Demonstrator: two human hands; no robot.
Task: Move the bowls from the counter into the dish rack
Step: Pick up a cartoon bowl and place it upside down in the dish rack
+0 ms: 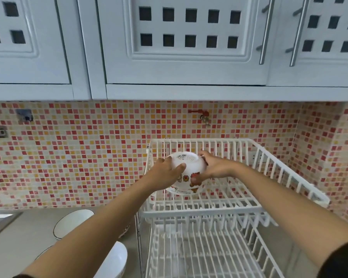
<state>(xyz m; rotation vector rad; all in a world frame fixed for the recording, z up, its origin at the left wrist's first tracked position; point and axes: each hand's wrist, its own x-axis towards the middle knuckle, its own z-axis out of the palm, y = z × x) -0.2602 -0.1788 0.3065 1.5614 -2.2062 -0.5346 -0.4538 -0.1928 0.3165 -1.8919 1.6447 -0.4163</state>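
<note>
A white two-tier rack is standing at the right on the grey tabletop, its lower tier running out of the bottom edge. Both arms are reaching forward over the rack's upper tier, and a dark sleeve is showing at the bottom right corner.

Above the back left part of that upper tier, both hands are gripping a white printed bowl, which is tipped upside down with its labelled base facing up and toward the camera. The left hand is wrapping its left side, thumb across the front; the right hand is clasping its right side, fingers partly hidden behind it. Whether the rim is touching the wires is hard to tell.

Left of the rack, three more bowls are sitting on the tabletop: a dark-rimmed bowl, a plain bowl cut off by the bottom edge, and one mostly hidden under the left forearm.
</note>
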